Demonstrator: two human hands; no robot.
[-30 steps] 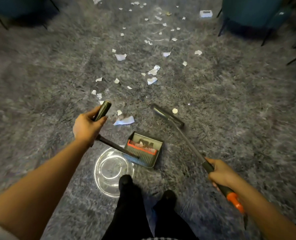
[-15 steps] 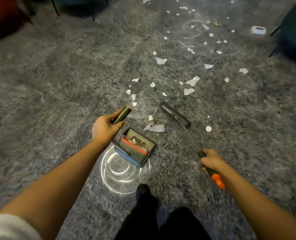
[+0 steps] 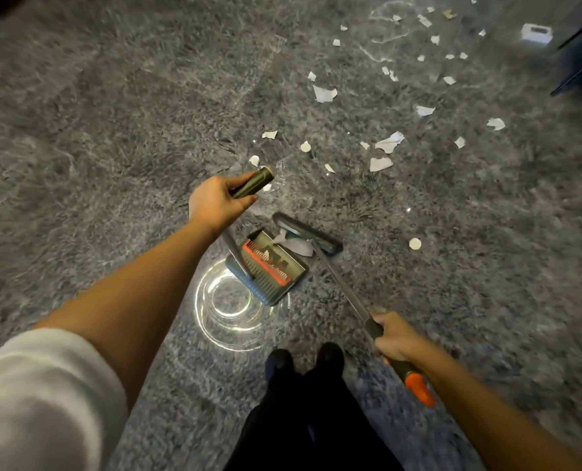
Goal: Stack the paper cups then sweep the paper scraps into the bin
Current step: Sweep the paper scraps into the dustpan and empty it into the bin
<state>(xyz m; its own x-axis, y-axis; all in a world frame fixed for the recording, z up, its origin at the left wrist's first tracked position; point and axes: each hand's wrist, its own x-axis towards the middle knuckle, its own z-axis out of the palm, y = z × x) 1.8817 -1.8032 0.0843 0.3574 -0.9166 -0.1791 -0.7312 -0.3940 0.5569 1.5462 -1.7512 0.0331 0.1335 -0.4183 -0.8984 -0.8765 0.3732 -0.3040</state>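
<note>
My left hand [image 3: 216,202] grips the dark handle of a long-handled dustpan [image 3: 269,266], which stands on the grey carpet with its mouth facing away from me. My right hand [image 3: 396,341] grips the broom handle [image 3: 344,290] just above its orange end. The broom head [image 3: 308,237] lies against the dustpan's mouth, with a large white paper scrap [image 3: 298,246] between them at the lip. Several more white scraps [image 3: 388,142] lie scattered over the carpet ahead and to the right. No paper cups are in view.
A bright ring of reflected light [image 3: 230,304] shows on the carpet under the dustpan. My dark shoes [image 3: 303,363] stand just behind it. A small white box [image 3: 536,34] and dark chair legs [image 3: 575,73] sit at the far right. A round white disc [image 3: 414,243] lies right of the broom.
The broom head has swept toward me to the dustpan's mouth, pushing the large scrap onto its lip. The dustpan has shifted slightly and the view has turned left.
</note>
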